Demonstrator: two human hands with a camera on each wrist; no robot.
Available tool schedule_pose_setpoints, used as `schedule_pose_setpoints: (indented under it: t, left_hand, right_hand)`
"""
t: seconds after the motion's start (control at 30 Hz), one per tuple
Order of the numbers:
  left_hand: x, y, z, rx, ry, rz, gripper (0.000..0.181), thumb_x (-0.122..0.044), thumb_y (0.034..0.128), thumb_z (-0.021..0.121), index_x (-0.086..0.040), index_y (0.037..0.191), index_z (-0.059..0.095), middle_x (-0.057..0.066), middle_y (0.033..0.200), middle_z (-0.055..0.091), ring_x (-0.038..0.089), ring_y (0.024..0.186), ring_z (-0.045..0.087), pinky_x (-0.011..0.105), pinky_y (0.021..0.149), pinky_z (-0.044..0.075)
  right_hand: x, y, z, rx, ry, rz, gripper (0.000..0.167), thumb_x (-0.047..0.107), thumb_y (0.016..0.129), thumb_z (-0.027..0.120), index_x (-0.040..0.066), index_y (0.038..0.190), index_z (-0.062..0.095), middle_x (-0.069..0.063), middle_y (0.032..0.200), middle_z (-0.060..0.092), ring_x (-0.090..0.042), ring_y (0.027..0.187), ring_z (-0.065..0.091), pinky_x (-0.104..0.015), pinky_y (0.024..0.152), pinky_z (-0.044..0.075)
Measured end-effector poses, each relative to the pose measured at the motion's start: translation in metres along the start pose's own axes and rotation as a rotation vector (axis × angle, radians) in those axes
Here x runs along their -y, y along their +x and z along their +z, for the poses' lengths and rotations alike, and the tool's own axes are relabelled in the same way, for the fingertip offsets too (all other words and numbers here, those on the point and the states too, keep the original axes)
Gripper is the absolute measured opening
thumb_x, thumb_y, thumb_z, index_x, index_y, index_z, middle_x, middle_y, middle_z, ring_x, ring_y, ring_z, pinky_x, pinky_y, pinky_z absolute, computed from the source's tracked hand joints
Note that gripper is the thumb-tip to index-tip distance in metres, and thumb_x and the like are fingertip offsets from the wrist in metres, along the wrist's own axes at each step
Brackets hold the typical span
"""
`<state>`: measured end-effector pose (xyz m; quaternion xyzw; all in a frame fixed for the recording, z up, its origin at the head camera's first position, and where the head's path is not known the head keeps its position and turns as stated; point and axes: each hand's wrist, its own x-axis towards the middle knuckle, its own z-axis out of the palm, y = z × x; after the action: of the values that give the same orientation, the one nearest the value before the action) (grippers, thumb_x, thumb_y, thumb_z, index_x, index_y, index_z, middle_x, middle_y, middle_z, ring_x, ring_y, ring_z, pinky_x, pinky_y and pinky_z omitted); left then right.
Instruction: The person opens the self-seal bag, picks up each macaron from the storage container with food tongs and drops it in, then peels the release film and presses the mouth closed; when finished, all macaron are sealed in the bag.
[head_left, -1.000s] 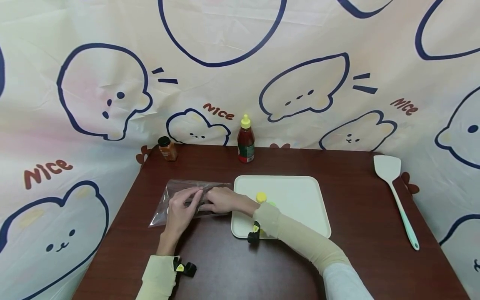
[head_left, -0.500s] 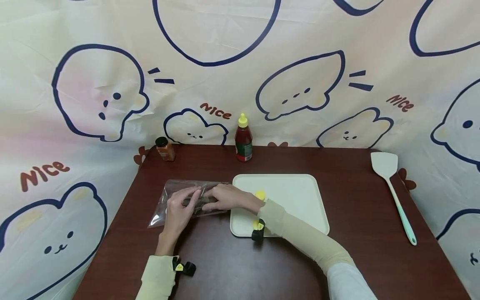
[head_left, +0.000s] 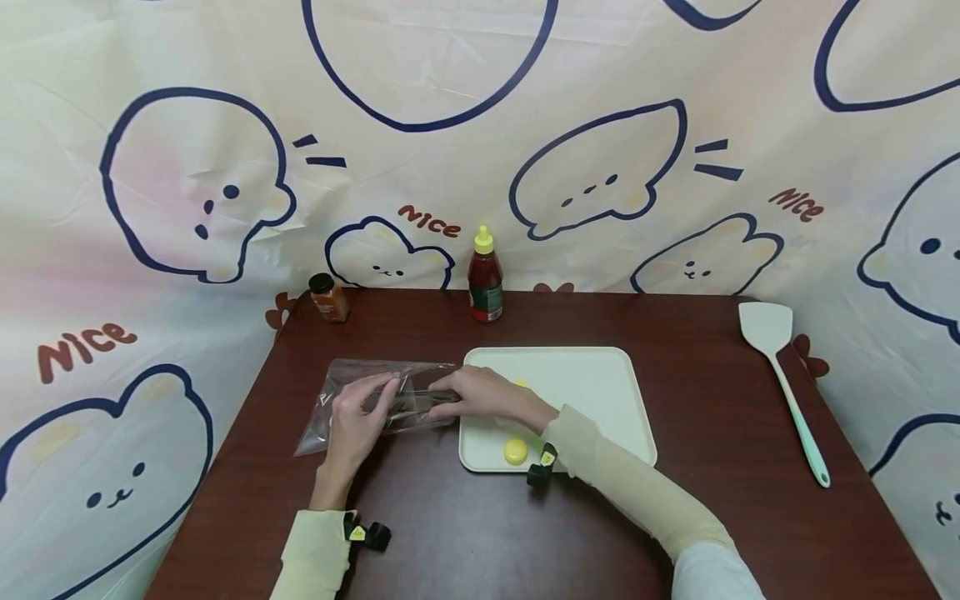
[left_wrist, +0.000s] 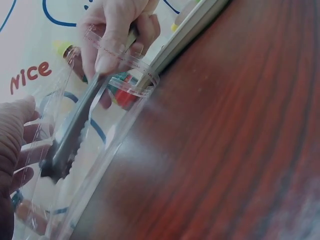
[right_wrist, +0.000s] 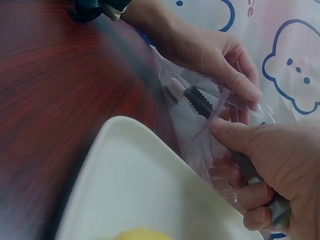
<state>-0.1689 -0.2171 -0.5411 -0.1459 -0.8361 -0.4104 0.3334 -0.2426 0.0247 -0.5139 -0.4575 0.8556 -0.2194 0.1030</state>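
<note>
Tongs [left_wrist: 78, 122]: toothed end inside clear bag [head_left: 412, 417] | right hand [head_left: 483, 392]: fingers gripping the handle, likely to steer it | left hand [head_left: 362, 417]: fingers pinching the bag, apparently to steady its film | pale tray [head_left: 592, 392], 2 yellow rounds [head_left: 515, 451], just beside | dark wood-grain worktop [head_left: 450, 533] | printed cloth [head_left: 420, 50] behind

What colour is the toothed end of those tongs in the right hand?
The toothed end is dark grey; the right wrist view shows it best.

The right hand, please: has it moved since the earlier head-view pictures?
Yes: judged against the white tray, the right hand has moved rightward, farther across it.
</note>
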Motion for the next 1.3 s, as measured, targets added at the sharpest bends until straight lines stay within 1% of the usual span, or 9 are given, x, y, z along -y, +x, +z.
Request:
schedule_pose_setpoints:
  t: [0.07, 0.13, 0.23, 0.33, 0.53, 0.67, 0.87, 1.17, 1.3]
  left_hand:
    - [-0.001, 0.0, 0.0, 0.005, -0.002, -0.011, 0.015, -0.007, 0.0929, 0.08, -0.008, 0.108, 0.083, 0.009, 0.106, 0.08, 0.03, 0.1, 0.075, 0.042, 0.096, 0.051]
    - [-0.001, 0.001, 0.0, 0.008, 0.001, -0.013, 0.015, -0.007, 0.093, 0.08, -0.008, 0.107, 0.083, 0.009, 0.106, 0.08, 0.031, 0.101, 0.074, 0.043, 0.096, 0.051]
    - [-0.002, 0.002, 0.0, 0.017, -0.003, -0.02, 0.015, -0.009, 0.0935, 0.08, -0.008, 0.108, 0.083, 0.008, 0.107, 0.08, 0.03, 0.102, 0.074, 0.043, 0.098, 0.051]
    - [-0.003, 0.002, 0.0, 0.02, 0.001, -0.015, 0.015, -0.01, 0.0937, 0.08, -0.008, 0.108, 0.082, 0.008, 0.107, 0.08, 0.029, 0.102, 0.074, 0.04, 0.098, 0.051]
    - [0.0, 0.001, 0.001, 0.009, -0.008, -0.001, 0.014, -0.007, 0.093, 0.08, -0.008, 0.107, 0.083, 0.007, 0.106, 0.08, 0.029, 0.1, 0.075, 0.034, 0.099, 0.05]
    - [0.001, 0.0, 0.003, -0.004, -0.018, 0.009, 0.015, -0.004, 0.0914, 0.081, -0.007, 0.106, 0.083, 0.009, 0.105, 0.08, 0.031, 0.097, 0.075, 0.029, 0.098, 0.049]
    - [0.0, 0.001, 0.002, 0.009, -0.003, -0.013, 0.015, -0.007, 0.0924, 0.08, -0.008, 0.107, 0.083, 0.009, 0.106, 0.08, 0.031, 0.099, 0.075, 0.032, 0.097, 0.051]
    - [0.002, 0.0, 0.0, 0.027, -0.007, -0.025, 0.016, -0.009, 0.0938, 0.08, -0.007, 0.109, 0.082, 0.009, 0.109, 0.079, 0.029, 0.103, 0.074, 0.03, 0.101, 0.049]
    - [0.001, -0.001, 0.0, 0.021, -0.018, -0.02, 0.016, -0.008, 0.0929, 0.08, -0.007, 0.109, 0.082, 0.01, 0.108, 0.079, 0.031, 0.102, 0.074, 0.025, 0.102, 0.047]
  right_hand:
    - [-0.001, -0.007, -0.003, -0.007, 0.007, 0.018, 0.055, 0.054, 0.098, 0.069, 0.014, 0.136, 0.071, 0.002, 0.114, 0.078, -0.004, 0.078, 0.058, -0.025, 0.069, 0.049]
    - [-0.002, -0.015, -0.005, -0.014, 0.008, 0.033, 0.055, 0.054, 0.098, 0.069, 0.014, 0.136, 0.071, 0.006, 0.098, 0.077, -0.003, 0.074, 0.056, -0.024, 0.066, 0.046]
    - [-0.003, -0.028, -0.008, -0.022, 0.01, 0.056, 0.054, 0.053, 0.098, 0.07, 0.015, 0.137, 0.07, 0.011, 0.072, 0.063, -0.004, 0.066, 0.05, -0.024, 0.059, 0.04]
    - [-0.004, -0.043, -0.015, -0.031, 0.012, 0.077, 0.052, 0.051, 0.099, 0.069, 0.017, 0.138, 0.07, 0.013, 0.062, 0.05, -0.003, 0.061, 0.047, -0.024, 0.056, 0.037]
    - [-0.013, -0.074, -0.037, -0.073, 0.047, 0.128, 0.048, 0.052, 0.099, 0.069, 0.02, 0.135, 0.072, 0.014, 0.066, 0.057, -0.003, 0.059, 0.05, -0.025, 0.056, 0.04]
    - [-0.021, -0.1, -0.054, -0.153, 0.063, 0.192, 0.051, 0.051, 0.098, 0.071, 0.018, 0.136, 0.071, 0.012, 0.07, 0.058, -0.006, 0.061, 0.05, -0.026, 0.055, 0.039]
    - [-0.025, -0.143, -0.075, -0.269, 0.052, 0.278, 0.051, 0.047, 0.097, 0.075, 0.017, 0.138, 0.07, 0.011, 0.067, 0.053, -0.01, 0.062, 0.048, -0.027, 0.053, 0.039]
    - [-0.025, -0.199, -0.079, -0.371, 0.023, 0.411, 0.051, 0.05, 0.095, 0.076, 0.022, 0.136, 0.071, 0.012, 0.07, 0.054, -0.008, 0.063, 0.047, -0.027, 0.053, 0.039]
    - [-0.022, -0.219, -0.075, -0.415, 0.021, 0.419, 0.045, 0.046, 0.094, 0.078, 0.023, 0.133, 0.073, 0.013, 0.07, 0.053, -0.008, 0.063, 0.048, -0.026, 0.053, 0.04]
